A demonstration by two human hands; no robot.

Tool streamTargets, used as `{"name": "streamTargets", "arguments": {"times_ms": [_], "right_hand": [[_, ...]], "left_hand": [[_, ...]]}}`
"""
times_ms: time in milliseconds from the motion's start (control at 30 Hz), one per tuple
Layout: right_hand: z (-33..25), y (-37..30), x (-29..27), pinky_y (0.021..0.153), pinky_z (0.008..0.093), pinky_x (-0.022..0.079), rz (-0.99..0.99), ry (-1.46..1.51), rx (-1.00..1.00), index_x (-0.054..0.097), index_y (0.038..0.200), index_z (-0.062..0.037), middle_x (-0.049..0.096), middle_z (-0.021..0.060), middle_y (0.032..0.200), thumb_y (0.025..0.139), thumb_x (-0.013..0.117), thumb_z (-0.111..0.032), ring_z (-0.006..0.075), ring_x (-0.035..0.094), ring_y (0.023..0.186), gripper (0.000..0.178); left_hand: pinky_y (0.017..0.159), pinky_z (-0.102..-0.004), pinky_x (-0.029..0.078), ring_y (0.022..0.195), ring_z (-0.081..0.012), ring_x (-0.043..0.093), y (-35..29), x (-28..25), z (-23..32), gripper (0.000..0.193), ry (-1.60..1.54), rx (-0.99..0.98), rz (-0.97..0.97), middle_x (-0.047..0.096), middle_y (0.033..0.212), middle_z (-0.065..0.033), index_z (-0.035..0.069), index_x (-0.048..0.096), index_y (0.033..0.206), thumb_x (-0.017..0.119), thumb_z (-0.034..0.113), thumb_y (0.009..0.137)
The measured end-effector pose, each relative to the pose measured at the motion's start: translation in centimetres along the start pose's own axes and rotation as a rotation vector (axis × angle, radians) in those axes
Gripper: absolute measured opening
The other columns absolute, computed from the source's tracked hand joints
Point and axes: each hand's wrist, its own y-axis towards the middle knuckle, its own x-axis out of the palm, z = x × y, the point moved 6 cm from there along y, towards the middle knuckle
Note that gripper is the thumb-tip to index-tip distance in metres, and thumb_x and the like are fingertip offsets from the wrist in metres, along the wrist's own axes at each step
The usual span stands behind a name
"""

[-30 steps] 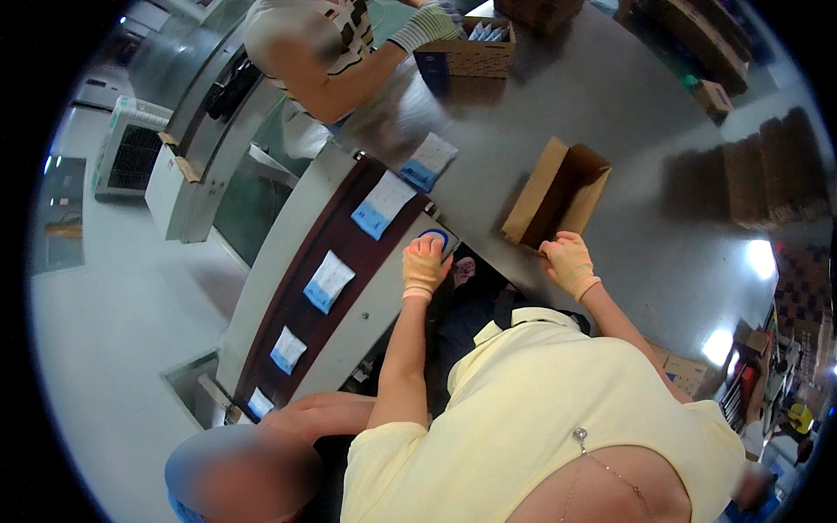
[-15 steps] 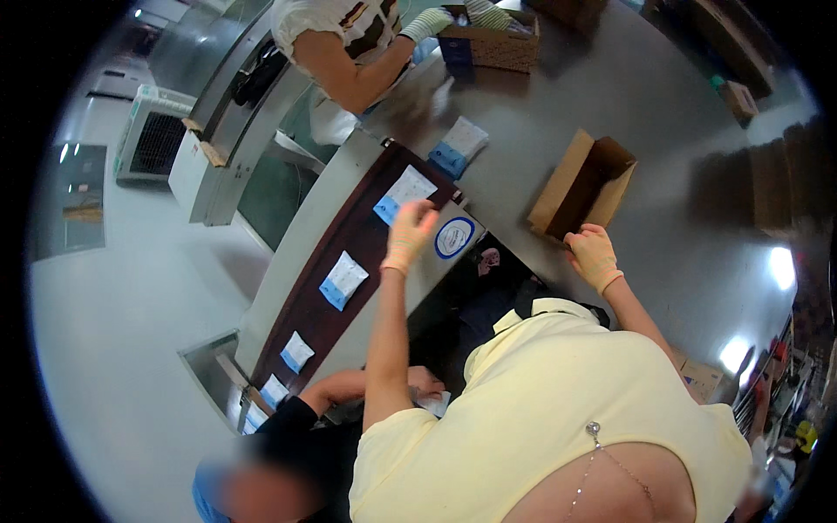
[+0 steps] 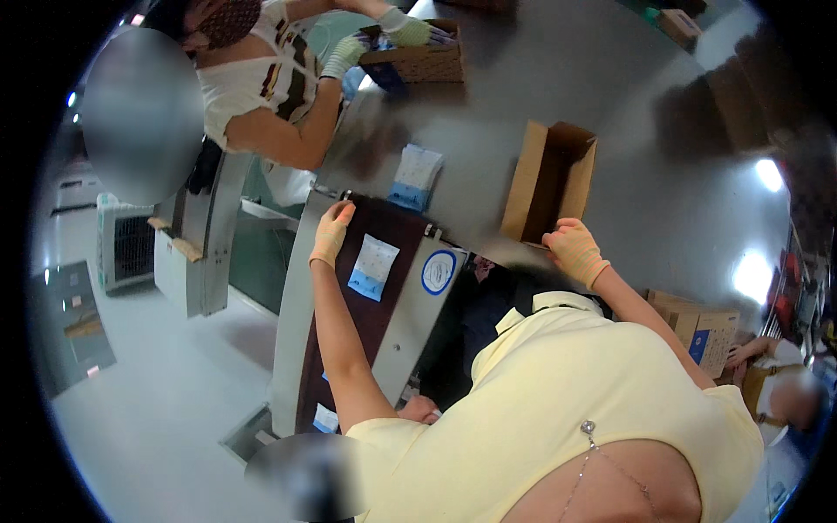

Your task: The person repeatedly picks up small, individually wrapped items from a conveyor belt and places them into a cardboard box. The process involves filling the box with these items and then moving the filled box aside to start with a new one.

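My left hand [image 3: 333, 234], in a thin pale orange glove, is over the far left edge of a dark red conveyor belt [image 3: 336, 342]. Its fingers are stretched out, and nothing shows in them. Closer to me on the belt lies a white and blue packet [image 3: 375, 267]. Just past the belt's end, similar packets [image 3: 416, 177] appear stacked on the metal table. My right hand [image 3: 575, 251], gloved alike, grips the near edge of an open brown cardboard box [image 3: 521, 187]. No contents are visible inside the box.
Across the table [image 3: 488, 105], a co-worker's gloved hands are in a filled carton [image 3: 427, 65]. Another packet [image 3: 325, 418] is farther down the belt beside my left arm. Cartons [image 3: 697, 331] and another person are at the right. A person's bare hand [image 3: 418, 409] shows below the belt.
My left hand has moved left, away from the packet it was beside at the belt's end. Packets on the belt have advanced toward the table. My right hand stays on the box. The view has turned.
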Motion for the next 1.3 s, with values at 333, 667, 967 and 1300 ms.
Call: {"name": "streamTargets", "arguments": {"times_ms": [333, 667, 967, 1300], "right_hand": [[-0.3, 0.2, -0.7, 0.102, 0.0319, 0.036, -0.102, -0.011, 0.08, 0.067, 0.089, -0.0132, 0.066, 0.0033, 0.073, 0.077, 0.063, -0.013, 0.0186, 0.064, 0.087, 0.013], [0.7, -0.2, -1.4, 0.104, 0.033, 0.035, 0.004, 0.068, 0.064, 0.066, 0.086, -0.0123, 0.066, 0.0046, 0.073, 0.078, 0.058, -0.008, 0.0209, 0.064, 0.086, 0.012], [0.8, 0.1, -2.0, 0.098, 0.0344, 0.038, 0.001, 0.094, 0.056, 0.065, 0.084, -0.0094, 0.065, 0.0085, 0.074, 0.077, 0.06, -0.009, 0.0247, 0.063, 0.083, 0.008], [1.2, 0.1, 0.1, 0.096, 0.0343, 0.038, -0.194, -0.065, 0.056, 0.064, 0.105, -0.009, 0.066, 0.0071, 0.088, 0.084, 0.06, -0.014, 0.0239, 0.063, 0.093, 0.022]], "left_hand": [[0.09, -0.03, 0.043, 0.108, -0.0162, 0.055, 10.3, 5.3, 5.1, 0.047, -0.031, -0.098, -0.245, 0.059, 0.121, -0.0054, 0.005, 0.056, 0.126, 0.063, 0.033, 0.088], [0.083, -0.0331, 0.048, 0.1, -0.0221, 0.059, 11.3, 16.8, 4.6, 0.067, 0.003, -0.019, -0.676, 0.063, 0.11, -0.0101, 0.004, 0.055, 0.125, 0.081, 0.024, 0.067], [0.08, -0.0408, 0.044, 0.1, -0.0249, 0.058, 2.2, 32.6, 12.4, 0.033, 1.238, 0.815, 0.072, 0.063, 0.098, -0.0052, 0.016, 0.063, 0.09, 0.077, 0.025, 0.062], [0.085, -0.0521, 0.05, 0.106, -0.0303, 0.057, -4.0, 25.1, 27.4, 0.038, -0.529, 0.4, -0.565, 0.061, 0.111, -0.0124, 0.014, 0.058, 0.114, 0.067, 0.021, 0.079]]}}
